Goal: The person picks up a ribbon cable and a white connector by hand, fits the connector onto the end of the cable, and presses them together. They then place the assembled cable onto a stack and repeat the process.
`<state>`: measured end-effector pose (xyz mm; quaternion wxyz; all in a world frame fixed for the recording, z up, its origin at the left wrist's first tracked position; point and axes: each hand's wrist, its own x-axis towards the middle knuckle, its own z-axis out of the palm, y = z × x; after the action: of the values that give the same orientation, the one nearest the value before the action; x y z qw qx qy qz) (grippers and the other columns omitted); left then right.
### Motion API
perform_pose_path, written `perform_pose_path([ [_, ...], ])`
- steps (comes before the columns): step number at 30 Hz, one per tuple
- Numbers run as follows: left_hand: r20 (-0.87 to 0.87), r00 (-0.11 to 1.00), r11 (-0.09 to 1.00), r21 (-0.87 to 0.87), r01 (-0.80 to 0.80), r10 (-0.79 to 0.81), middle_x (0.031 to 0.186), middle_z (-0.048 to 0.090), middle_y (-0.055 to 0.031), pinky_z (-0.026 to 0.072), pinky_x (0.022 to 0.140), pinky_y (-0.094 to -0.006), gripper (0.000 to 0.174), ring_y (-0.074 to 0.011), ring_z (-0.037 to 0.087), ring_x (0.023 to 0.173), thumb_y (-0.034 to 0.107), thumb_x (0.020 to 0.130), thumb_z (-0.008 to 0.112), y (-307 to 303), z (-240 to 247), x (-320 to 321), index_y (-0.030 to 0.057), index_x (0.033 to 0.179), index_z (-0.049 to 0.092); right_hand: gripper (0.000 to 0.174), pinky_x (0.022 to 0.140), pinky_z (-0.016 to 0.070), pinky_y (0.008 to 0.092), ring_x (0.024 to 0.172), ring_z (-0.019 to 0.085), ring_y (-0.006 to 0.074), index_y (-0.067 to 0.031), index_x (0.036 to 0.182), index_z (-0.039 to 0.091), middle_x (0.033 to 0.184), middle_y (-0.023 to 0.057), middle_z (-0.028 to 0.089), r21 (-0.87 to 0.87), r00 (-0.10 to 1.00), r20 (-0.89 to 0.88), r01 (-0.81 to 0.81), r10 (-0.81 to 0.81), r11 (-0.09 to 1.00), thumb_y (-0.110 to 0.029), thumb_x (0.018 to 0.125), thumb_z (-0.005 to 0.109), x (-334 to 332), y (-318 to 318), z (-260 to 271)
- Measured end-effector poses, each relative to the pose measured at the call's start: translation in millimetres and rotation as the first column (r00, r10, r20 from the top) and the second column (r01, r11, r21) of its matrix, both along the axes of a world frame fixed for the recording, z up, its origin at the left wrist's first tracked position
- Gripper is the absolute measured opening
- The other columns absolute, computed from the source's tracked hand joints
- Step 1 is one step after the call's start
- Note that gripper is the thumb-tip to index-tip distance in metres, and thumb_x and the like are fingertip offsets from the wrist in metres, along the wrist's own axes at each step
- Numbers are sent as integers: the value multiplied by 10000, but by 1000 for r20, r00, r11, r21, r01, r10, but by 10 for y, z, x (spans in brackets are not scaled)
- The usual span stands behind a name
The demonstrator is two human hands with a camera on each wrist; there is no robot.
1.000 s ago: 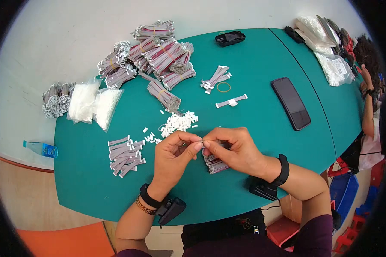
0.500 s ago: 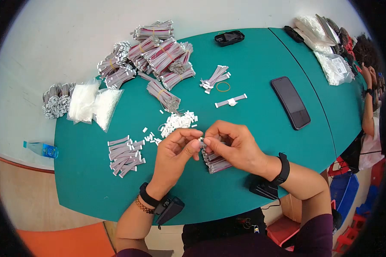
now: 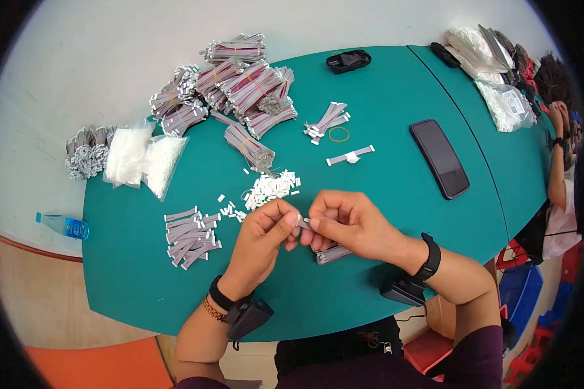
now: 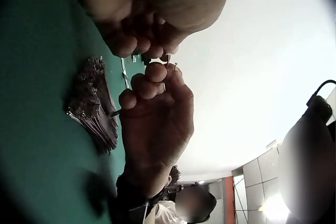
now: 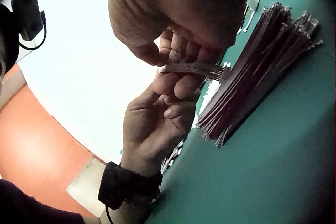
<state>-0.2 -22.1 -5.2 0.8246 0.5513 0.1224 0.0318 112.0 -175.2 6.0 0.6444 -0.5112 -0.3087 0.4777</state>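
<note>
In the head view the left hand (image 3: 261, 243) pinches a small white connector at one end of a short grey ribbon cable (image 3: 305, 224). Thumb and fingers of the right hand (image 3: 353, 223) pinch the same cable near its other side. The right wrist view shows the cable strip (image 5: 194, 68) lying across the fingers, with thin split wires at one end. Just under the right hand a bundle of cables (image 3: 333, 253) rests on the table. Beyond the hands is a pile of white connectors (image 3: 270, 187).
Short cables (image 3: 191, 236) lie on the green table (image 3: 136, 285) at left. Banded cable bundles (image 3: 243, 84) and bags of white parts (image 3: 127, 155) stand farther back. A phone (image 3: 439, 158), a rubber band (image 3: 339, 134) and a bottle (image 3: 62, 225) are also there. Another person's arm (image 3: 557, 162) shows at right.
The left hand has shifted slightly down and left, and more of the grey cable now shows between the hands. The right hand's fingers have changed their hold a little.
</note>
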Motion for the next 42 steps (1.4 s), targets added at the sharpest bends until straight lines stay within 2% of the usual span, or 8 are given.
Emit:
perform_pose_path([
  [2,-18,1000,999,-50,22,-23,713,498,11,370,578,-200,160,-61,457,655,194,913,536,-3,29,-4,48,847,537,89,578,457,191,682,572,62,-28,870,517,768,38,615,-6,1000,-4,-5,5,1000,-108,906,506,-6,-4,11],
  [8,-29,999,999,-36,38,-39,684,484,15,337,537,-197,204,-63,453,602,248,909,542,-22,36,-2,72,811,511,87,559,450,189,672,576,60,-30,857,513,768,34,618,-19,1000,13,-28,28,999,-105,902,508,-3,-2,4],
  [23,-22,999,998,-50,45,-46,708,478,10,340,569,-201,178,-59,412,628,206,918,528,-34,73,-21,62,817,504,94,590,480,192,651,584,61,-29,851,516,763,50,622,-24,998,69,9,-7,1000,-99,914,523,-24,-7,43],
  [26,-21,999,998,-47,38,-39,706,477,11,339,568,-201,178,-58,409,625,207,917,529,-37,64,-20,63,816,503,104,518,449,186,635,564,47,-28,849,518,737,21,611,-21,998,63,27,-25,999,-118,902,524,-41,-6,18],
  [29,-30,999,997,-59,42,-44,701,472,14,333,564,-201,180,-56,404,621,211,917,530,-38,80,-21,66,813,501,99,595,482,191,654,586,58,-28,851,520,762,46,624,-34,999,51,1,0,999,-103,914,525,-22,-12,52],
  [35,-35,998,996,-66,54,-56,683,449,23,314,556,-196,193,-51,386,612,225,915,535,-36,85,-23,74,802,493,101,597,483,192,655,588,58,-33,848,523,768,45,628,-54,1000,30,0,2,999,-108,915,526,-29,-14,61],
  [38,-44,997,995,-88,52,-56,679,446,25,311,555,-195,198,-50,379,605,233,915,536,-37,82,-29,77,800,492,93,506,447,181,638,562,45,-34,858,515,741,18,612,-21,999,40,3,-2,1000,-116,897,528,-42,-12,52],
  [42,-46,997,993,-100,59,-64,675,445,26,310,553,-196,203,-50,374,598,243,914,536,-44,90,-31,80,800,495,92,504,447,179,638,560,40,-34,859,517,743,19,614,-31,999,51,1,0,1000,-116,899,526,-46,-10,61],
])
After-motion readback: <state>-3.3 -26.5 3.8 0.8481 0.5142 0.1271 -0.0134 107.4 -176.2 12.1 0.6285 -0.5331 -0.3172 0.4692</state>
